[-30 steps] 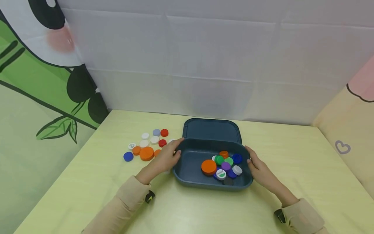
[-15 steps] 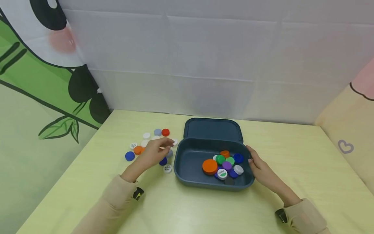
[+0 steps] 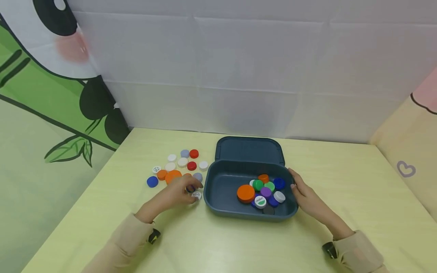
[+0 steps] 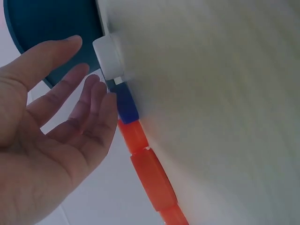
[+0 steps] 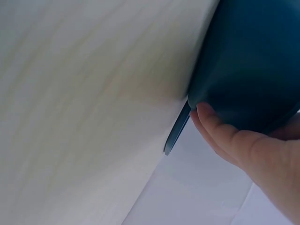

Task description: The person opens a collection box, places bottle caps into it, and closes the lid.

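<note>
My left hand (image 3: 175, 192) hovers over loose bottle caps left of a dark blue plastic box (image 3: 218, 212). Its thumb and fingers are parted around a white printed cap (image 3: 196, 195), with a gap between fingertips and cap in the left wrist view. A dark blue cap (image 4: 125, 103) lies beside that white cap (image 4: 108, 57), partly under the fingers in the head view. My right hand (image 3: 308, 203) holds the box's right side, thumb at the rim and fingers along the outer wall (image 5: 253, 61). Inside the box lie several caps, including a large orange one (image 3: 246, 193) and a purple one (image 3: 265, 192).
Several more caps spread left of the box, among them a blue cap (image 3: 152, 181), a large orange cap (image 3: 173, 176) and a red cap (image 3: 194, 153). The box's lid (image 3: 250, 149) lies folded back behind it. A pale wall (image 3: 239, 76) closes off the table's (image 3: 218, 250) far edge.
My left hand has let go of the box's left rim, moved left over the caps, then come down toward the near white cap. The right hand stays at the box.
</note>
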The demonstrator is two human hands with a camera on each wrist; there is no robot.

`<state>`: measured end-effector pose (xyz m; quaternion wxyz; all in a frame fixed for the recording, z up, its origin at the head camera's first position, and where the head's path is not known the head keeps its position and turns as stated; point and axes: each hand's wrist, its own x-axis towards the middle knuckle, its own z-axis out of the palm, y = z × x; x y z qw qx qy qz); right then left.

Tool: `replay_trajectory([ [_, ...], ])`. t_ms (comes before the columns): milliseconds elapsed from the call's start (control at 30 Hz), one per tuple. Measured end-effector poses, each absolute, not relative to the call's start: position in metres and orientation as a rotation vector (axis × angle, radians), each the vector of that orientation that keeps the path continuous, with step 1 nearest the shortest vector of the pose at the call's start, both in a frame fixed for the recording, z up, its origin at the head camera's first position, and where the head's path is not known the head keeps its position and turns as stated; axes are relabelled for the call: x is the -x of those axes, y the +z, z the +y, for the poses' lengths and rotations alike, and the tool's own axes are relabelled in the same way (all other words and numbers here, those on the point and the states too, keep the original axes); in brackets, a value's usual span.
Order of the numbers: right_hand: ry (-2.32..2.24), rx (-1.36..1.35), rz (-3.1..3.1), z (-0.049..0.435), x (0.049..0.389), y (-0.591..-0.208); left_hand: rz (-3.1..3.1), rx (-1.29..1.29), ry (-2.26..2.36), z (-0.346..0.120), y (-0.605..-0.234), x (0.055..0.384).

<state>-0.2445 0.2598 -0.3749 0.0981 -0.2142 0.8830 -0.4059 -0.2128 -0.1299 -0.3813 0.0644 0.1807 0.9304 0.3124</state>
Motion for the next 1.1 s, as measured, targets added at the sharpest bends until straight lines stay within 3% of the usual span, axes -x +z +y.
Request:
replay_trajectory([
  [1100, -1.224, 0.633, 2.587, 0.262, 0.245, -0.379, 2.867, -0.489, 0.829, -0.132, -0.376, 0.211],
])
